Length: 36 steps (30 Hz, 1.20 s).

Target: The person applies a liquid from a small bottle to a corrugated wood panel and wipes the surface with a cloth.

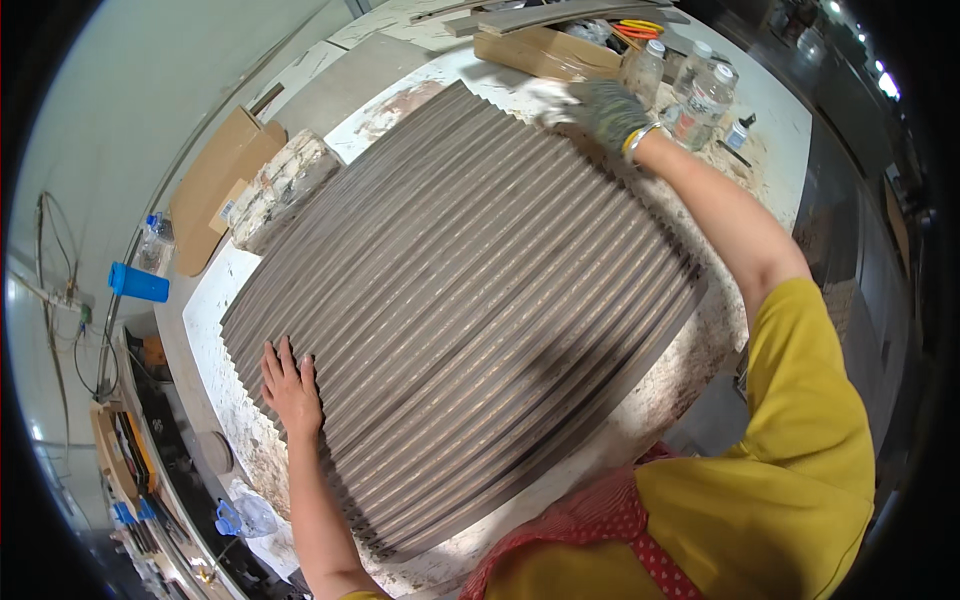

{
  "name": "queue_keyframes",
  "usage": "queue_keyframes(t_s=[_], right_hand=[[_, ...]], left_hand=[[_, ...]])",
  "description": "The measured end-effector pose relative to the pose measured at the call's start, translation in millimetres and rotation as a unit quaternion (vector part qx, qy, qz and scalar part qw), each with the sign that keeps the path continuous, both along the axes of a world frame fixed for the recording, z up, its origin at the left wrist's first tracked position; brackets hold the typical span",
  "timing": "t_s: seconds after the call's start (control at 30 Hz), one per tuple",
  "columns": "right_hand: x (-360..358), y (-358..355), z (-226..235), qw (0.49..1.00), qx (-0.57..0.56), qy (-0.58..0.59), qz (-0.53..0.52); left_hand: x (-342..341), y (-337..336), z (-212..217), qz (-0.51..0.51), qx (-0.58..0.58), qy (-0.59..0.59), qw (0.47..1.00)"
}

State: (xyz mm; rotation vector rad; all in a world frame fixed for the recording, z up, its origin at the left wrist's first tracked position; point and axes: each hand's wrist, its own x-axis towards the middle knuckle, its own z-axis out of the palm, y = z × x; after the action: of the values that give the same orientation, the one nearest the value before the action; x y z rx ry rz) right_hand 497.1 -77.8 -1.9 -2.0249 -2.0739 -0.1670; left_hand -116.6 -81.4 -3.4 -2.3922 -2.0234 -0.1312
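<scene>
A wide row of grey-brown ridged strips (pixel 450 300) lies side by side across the white table in front of me. My bare left hand (pixel 292 395) rests flat on the strips' left ends, fingers stretched out and apart. At the far right ends of the strips is my right hand (pixel 608 112), in a grey knitted glove with a yellow cuff. Its fingertips are smeared by motion beside a pale blur, so I cannot make out whether it holds anything. Some strip ends near that hand are hidden by it.
Clear bottles (pixel 703 105) with white caps stand right of my gloved hand. Behind are a cardboard box (pixel 545 55) and loose grey boards (pixel 575 12). A plastic-wrapped bundle (pixel 285 190) and brown cardboard (pixel 222 185) lie at the left, near a blue cup (pixel 140 283).
</scene>
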Motion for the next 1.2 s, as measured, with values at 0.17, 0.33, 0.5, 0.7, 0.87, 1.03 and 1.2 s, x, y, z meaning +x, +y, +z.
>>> queue_keyframes(t_s=[0.17,0.33,0.5,0.7,0.87,1.03,1.2], right_hand=[[-276.5,-25.0,89.8,0.961,0.026,0.098,0.257],[-203.7,-22.0,18.6,0.970,0.136,0.060,0.194],[-3.3,-19.1,30.6,0.979,0.035,-0.200,-0.021],[-283.2,2.5,87.1,0.946,0.026,0.013,0.322],[-274.7,33.9,-15.5,0.926,0.231,0.030,0.298],[-57.1,24.1,19.1,0.993,0.056,0.077,0.068],[-116.9,54.3,61.4,0.973,0.183,0.074,0.118]], left_hand=[[-15.2,-6.1,-1.6,0.009,-0.001,-0.005,1.000],[-17.0,-5.1,1.4,-0.014,0.018,-0.019,1.000],[-4.0,0.0,0.0,-0.014,0.025,-0.015,0.999],[-18.7,-6.2,-2.7,-0.008,0.029,-0.003,1.000],[-5.1,-2.9,-3.5,-0.013,0.016,-0.035,0.999],[-3.8,-6.4,3.7,0.000,0.029,-0.024,0.999],[-0.8,-3.9,6.5,0.006,0.022,-0.016,1.000]])
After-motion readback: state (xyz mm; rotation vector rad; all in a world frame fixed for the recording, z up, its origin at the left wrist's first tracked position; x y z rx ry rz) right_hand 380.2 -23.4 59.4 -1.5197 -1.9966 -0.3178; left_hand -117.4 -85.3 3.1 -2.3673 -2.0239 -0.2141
